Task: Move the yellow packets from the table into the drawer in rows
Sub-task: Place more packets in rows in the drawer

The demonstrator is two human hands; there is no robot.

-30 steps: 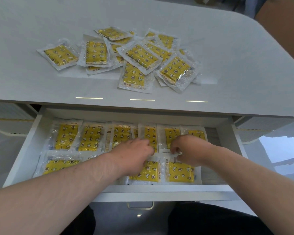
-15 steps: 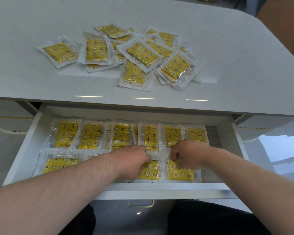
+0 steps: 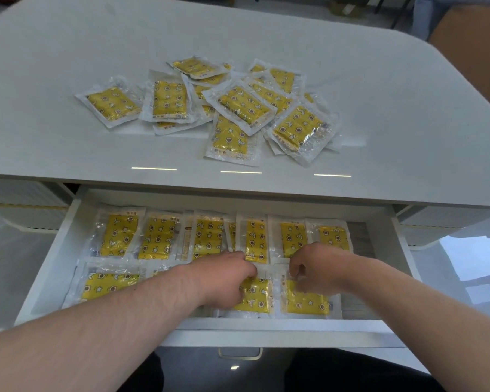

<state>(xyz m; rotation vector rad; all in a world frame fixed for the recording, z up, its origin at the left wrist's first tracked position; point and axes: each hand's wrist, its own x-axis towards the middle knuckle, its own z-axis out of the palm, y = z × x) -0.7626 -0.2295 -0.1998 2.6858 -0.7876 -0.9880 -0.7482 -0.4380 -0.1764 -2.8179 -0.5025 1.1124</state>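
**Laying the front row straight in the drawer**

Both hands are low in the frame, inside the open drawer (image 3: 54,258). The left hand (image 3: 224,278) lies over the middle front packet (image 3: 256,297). Its fingers are bent downward but the tips are hidden, so I cannot tell if they pinch or only press. The right hand (image 3: 317,268) has curled fingers, and they seem to pinch the upper edge of the right front packet (image 3: 306,302). Behind the hands, the back row (image 3: 159,239) runs across the drawer. A loose pile of yellow packets (image 3: 238,108) waits on the table (image 3: 68,52), in the upper middle of the frame.

To do this step well, I think each packet should lie flat, with its long side parallel to its neighbour. The edges should just touch without overlapping, and the top edge should not climb onto the back row. It is better to release a packet only when it lies quiet.
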